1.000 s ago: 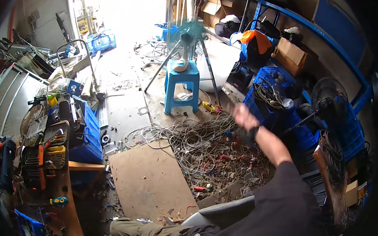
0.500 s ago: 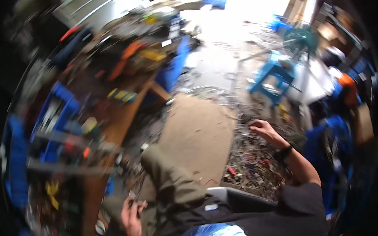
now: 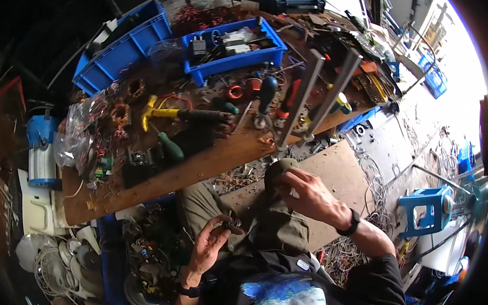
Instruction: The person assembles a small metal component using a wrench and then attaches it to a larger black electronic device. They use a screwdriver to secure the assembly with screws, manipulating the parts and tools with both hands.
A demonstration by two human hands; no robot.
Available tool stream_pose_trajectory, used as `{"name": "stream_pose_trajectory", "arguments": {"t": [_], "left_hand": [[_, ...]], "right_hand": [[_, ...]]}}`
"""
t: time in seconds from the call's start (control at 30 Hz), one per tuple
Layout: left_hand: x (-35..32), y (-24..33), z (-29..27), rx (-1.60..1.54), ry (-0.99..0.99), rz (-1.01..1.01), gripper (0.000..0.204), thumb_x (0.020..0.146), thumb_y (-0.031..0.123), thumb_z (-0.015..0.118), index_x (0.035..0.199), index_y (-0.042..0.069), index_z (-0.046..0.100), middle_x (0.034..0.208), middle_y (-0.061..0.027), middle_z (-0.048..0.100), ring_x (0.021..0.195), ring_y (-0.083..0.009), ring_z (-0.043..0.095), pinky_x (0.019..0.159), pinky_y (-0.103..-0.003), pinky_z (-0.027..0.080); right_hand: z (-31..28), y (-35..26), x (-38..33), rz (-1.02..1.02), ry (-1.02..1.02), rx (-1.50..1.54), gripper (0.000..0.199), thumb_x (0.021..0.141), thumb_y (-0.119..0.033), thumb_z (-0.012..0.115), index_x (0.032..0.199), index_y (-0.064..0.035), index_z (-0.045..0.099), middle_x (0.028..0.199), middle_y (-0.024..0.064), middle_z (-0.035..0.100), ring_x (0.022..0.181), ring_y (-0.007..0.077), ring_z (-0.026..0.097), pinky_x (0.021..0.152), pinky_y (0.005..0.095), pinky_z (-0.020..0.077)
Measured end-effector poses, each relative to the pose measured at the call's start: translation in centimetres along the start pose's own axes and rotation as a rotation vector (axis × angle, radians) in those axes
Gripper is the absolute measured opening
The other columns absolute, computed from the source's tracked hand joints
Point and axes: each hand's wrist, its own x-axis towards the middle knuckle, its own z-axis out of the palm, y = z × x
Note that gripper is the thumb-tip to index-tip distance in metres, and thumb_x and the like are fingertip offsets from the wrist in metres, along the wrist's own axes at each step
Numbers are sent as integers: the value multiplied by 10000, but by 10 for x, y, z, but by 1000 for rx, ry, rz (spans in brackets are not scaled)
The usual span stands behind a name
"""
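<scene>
Fingers of the left hand (image 3: 208, 247) curl around a small dark metal part (image 3: 230, 225), pinched between thumb and fingertips just above the person's lap; the part is too small to tell which way its long axis runs. The right hand (image 3: 308, 196) lies over the olive-trousered knee (image 3: 276, 173), fingers bent and pressing down on the cloth; whether it grips anything under the palm I cannot tell.

Half a second ago the view was a blur swinging across the bench, with the right arm stretched toward the tangle of wire on the floor and the left hand low at the picture's bottom edge. Now the view is steady, both hands have come in close to the lap, and the bench fills the upper half.

Beyond the knee runs the long wooden workbench (image 3: 200, 169). On it, farther from the knee, lie a green-handled screwdriver (image 3: 170, 147), a yellow-handled tool (image 3: 158, 113) and two grey metal bars (image 3: 319, 97) leaning outward. At the bench's far side stands a blue plastic crate (image 3: 235, 61) of parts. Right of the knee, on the floor, a brown flat board (image 3: 340, 174) lies, and past it a blue plastic stool (image 3: 429, 208).
</scene>
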Motion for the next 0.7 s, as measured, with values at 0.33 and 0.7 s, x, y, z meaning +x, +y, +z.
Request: {"name": "stream_pose_trajectory", "arguments": {"t": [0.33,0.7], "left_hand": [[-28,1,-41,-57,93,-16,306,1072,71,527,1373,34,485,1172,-144,724,1135,-140,637,1045,-296,453],[-12,9,-74,-171,-59,26,364,1065,55,533,1411,70,422,1210,-143,711,1090,-130,629,983,-283,452]], "right_hand": [[74,21,126,-36,318,-207,238,915,0,626,1148,-19,585,1031,194,658,969,414,656,799,471,535],[79,33,159,-117,87,-405,367,827,61,590,1181,0,518,1034,229,600,989,445,593,827,505,501]]}}
